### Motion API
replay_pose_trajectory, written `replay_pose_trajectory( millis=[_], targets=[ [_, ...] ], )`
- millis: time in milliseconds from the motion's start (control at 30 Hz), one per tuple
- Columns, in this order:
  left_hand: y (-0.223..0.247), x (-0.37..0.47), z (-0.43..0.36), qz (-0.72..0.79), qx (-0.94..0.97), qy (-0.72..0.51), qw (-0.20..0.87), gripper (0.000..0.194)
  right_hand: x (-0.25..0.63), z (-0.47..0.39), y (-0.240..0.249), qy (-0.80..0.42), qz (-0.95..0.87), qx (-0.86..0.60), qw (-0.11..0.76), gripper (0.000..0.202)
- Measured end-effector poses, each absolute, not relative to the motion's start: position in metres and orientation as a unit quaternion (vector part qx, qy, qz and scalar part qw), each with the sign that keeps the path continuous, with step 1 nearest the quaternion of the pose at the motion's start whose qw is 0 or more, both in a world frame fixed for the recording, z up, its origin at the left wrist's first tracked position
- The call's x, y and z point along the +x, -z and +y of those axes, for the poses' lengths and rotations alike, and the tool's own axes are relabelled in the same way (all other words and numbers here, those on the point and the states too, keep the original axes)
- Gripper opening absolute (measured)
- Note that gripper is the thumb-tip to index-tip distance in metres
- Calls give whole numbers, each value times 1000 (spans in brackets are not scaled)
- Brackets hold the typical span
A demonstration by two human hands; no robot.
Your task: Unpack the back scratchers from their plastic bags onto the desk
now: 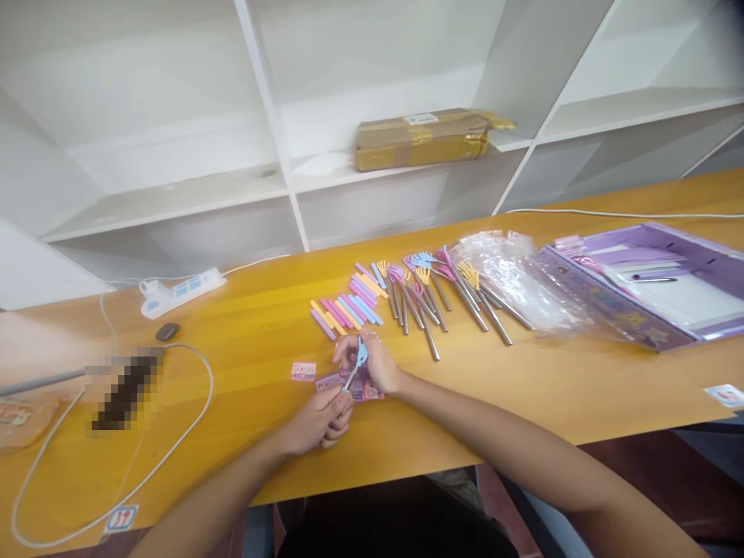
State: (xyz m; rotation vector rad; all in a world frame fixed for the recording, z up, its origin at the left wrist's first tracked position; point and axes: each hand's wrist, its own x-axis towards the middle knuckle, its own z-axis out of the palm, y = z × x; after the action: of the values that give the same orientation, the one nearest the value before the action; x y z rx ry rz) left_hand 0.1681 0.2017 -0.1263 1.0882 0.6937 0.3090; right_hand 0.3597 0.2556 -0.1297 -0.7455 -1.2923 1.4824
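Observation:
A back scratcher with a light blue claw head (362, 353) and a thin metal shaft is between my hands. My left hand (323, 419) is closed around the metal handle at its lower end. Curled about the claw end is my right hand (379, 366); its fingertips are partly hidden. Beneath my hands lie pink and purple printed cards (372, 390), partly covered. A separate small pink card (303, 372) rests to the left. Beyond my hands are rows of pink, purple, blue and orange sleeves (342, 311). Several back scratchers (427, 298) with coloured claws lie to their right.
Clear plastic bags (503, 271) sit beside a purple box (656, 341) holding packets. To the left are a white power strip (184, 293), a small dark object (167, 332) and a looped white cable (210, 380). A taped carton (424, 141) stands on the shelf behind.

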Motion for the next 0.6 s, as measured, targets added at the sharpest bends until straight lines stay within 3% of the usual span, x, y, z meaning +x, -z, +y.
replay_pose_trajectory(
  millis=[600],
  targets=[
    [120,164,206,363,504,-117,775,51,364,261,140,-604,-556,-298,486,92]
  ],
)
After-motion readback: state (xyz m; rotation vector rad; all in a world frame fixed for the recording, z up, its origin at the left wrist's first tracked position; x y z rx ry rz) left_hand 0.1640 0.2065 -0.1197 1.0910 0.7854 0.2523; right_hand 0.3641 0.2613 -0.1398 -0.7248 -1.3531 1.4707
